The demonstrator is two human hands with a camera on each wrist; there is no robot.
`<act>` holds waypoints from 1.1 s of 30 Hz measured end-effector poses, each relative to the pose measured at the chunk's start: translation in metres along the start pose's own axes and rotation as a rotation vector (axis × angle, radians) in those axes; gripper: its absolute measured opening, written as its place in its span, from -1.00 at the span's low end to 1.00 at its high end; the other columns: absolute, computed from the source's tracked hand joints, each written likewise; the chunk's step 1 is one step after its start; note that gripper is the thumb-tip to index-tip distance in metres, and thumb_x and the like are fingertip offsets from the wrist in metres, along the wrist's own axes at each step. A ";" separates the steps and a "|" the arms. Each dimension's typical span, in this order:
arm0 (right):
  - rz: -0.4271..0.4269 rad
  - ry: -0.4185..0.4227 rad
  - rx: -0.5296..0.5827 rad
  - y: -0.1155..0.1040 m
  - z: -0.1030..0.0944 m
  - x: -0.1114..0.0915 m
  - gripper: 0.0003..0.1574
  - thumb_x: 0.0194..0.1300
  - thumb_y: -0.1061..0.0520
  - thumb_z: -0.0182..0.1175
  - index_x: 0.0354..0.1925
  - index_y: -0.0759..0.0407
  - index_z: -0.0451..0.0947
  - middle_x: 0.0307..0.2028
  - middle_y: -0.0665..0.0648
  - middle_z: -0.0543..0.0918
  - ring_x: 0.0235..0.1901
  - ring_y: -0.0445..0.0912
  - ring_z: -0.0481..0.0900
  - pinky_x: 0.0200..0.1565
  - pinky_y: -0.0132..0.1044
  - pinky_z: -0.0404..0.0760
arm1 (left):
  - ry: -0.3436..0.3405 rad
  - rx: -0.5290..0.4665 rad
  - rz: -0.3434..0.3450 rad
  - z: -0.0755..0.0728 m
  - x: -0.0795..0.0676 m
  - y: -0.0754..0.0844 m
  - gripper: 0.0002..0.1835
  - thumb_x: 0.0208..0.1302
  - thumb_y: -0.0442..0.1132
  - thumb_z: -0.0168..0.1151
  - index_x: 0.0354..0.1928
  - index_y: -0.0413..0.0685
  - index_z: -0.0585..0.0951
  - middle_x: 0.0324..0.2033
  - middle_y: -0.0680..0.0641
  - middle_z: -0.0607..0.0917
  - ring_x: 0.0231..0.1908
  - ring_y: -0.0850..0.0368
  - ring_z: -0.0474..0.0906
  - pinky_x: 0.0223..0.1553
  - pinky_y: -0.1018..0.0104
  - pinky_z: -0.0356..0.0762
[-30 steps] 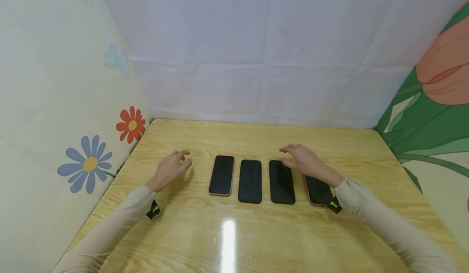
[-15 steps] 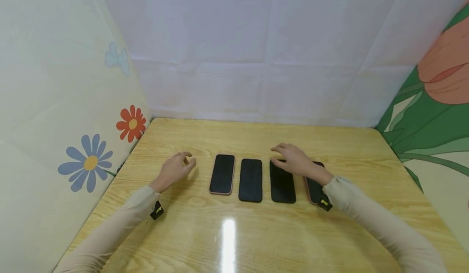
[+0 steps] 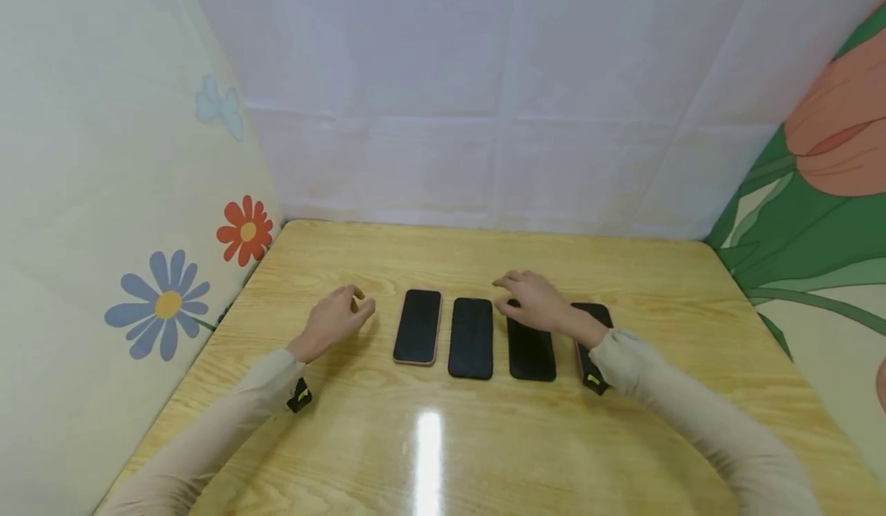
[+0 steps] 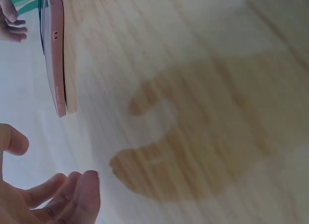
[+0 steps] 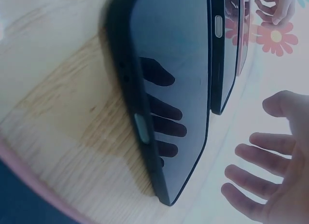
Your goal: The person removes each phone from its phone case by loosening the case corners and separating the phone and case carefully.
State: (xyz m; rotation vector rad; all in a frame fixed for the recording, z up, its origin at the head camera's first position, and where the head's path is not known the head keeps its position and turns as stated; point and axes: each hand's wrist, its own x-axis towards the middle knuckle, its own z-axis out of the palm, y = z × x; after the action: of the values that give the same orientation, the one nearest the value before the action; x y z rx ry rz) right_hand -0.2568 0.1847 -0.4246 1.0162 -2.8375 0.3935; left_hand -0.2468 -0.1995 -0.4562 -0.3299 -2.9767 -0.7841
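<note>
Side by side on the wooden table lie a pink-edged phone (image 3: 418, 327), a dark phone (image 3: 471, 339), a black phone (image 3: 531, 353) and, at the right, another pink-edged phone (image 3: 588, 358). All their screens are dark. My left hand (image 3: 337, 319) hovers left of the row, fingers loosely bent, holding nothing. Its shadow falls on the wood in the left wrist view. My right hand (image 3: 536, 301) is over the top of the black phone, hiding part of it. In the right wrist view its spread fingers (image 5: 260, 159) hold nothing and mirror in the black phone's screen (image 5: 174, 84).
The wooden table (image 3: 332, 439) has a bright glare strip near its front. A white cloth wall (image 3: 484, 101) stands behind it. Flower-printed panels flank it, a left panel (image 3: 83, 178) and a right panel (image 3: 824, 231). A black wrist device (image 3: 300, 397) hangs under the left sleeve.
My right hand has drifted left, from the right pink-edged phone toward the top of the black one. My left hand has shifted slightly right. The phones lie as before.
</note>
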 end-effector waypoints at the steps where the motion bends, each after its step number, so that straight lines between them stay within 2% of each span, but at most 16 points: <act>1: -0.002 -0.001 -0.001 -0.002 0.001 0.001 -0.50 0.40 0.05 0.23 0.19 0.31 0.52 0.08 0.32 0.57 0.01 0.22 0.56 0.00 0.18 0.53 | -0.007 0.000 -0.006 0.000 0.000 0.000 -0.52 0.43 0.04 0.07 0.01 -0.29 0.57 -0.34 -0.12 0.63 -0.41 0.05 0.54 -0.39 0.10 0.54; 5: -0.007 0.002 -0.002 -0.008 0.003 0.005 -0.49 0.40 0.05 0.23 0.19 0.32 0.52 0.10 0.32 0.55 -0.01 0.20 0.57 -0.03 0.16 0.55 | -0.035 -0.003 -0.021 -0.001 -0.002 0.002 -0.51 0.43 0.05 0.09 0.04 -0.29 0.57 -0.34 -0.11 0.64 -0.42 0.07 0.54 -0.41 0.14 0.54; 15: -0.015 -0.023 -0.080 -0.024 0.010 0.024 -0.48 0.41 -0.02 0.22 0.20 0.26 0.53 0.12 0.28 0.54 0.00 0.17 0.55 -0.05 0.10 0.58 | -0.102 -0.012 -0.008 0.000 0.002 0.005 -0.45 0.45 0.07 0.06 0.14 -0.31 0.54 -0.36 -0.07 0.65 -0.49 0.14 0.51 -0.46 0.23 0.49; 20: -0.025 -0.043 -0.068 -0.031 0.013 0.030 -0.47 0.43 -0.02 0.20 0.21 0.25 0.52 0.12 0.27 0.54 0.01 0.17 0.55 -0.05 0.10 0.57 | -0.118 -0.018 0.010 0.000 0.000 0.009 -0.47 0.45 0.02 0.08 0.11 -0.37 0.54 -0.34 -0.12 0.67 -0.49 0.13 0.52 -0.47 0.22 0.51; 25: -0.041 -0.054 -0.042 -0.035 0.018 0.034 -0.47 0.43 -0.03 0.19 0.23 0.25 0.51 0.14 0.26 0.52 0.03 0.18 0.54 -0.03 0.12 0.56 | -0.121 -0.050 -0.001 0.004 -0.001 0.012 -0.47 0.45 0.03 0.09 0.10 -0.35 0.55 -0.29 -0.14 0.69 -0.45 0.12 0.55 -0.41 0.21 0.54; 33: -0.063 0.001 -0.001 -0.040 0.028 0.046 -0.54 0.43 0.01 0.19 0.15 0.26 0.56 0.06 0.26 0.57 -0.06 0.15 0.59 -0.09 0.06 0.60 | -0.153 -0.122 -0.009 0.010 0.000 0.019 -0.50 0.45 0.02 0.10 0.11 -0.31 0.56 -0.21 -0.17 0.70 -0.34 0.08 0.61 -0.29 0.13 0.60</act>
State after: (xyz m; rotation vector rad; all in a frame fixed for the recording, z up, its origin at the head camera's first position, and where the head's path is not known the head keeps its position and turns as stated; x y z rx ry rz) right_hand -0.2670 0.1198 -0.4350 1.1019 -2.7963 0.3868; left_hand -0.2430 -0.1785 -0.4557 -0.3995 -3.0795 -0.9868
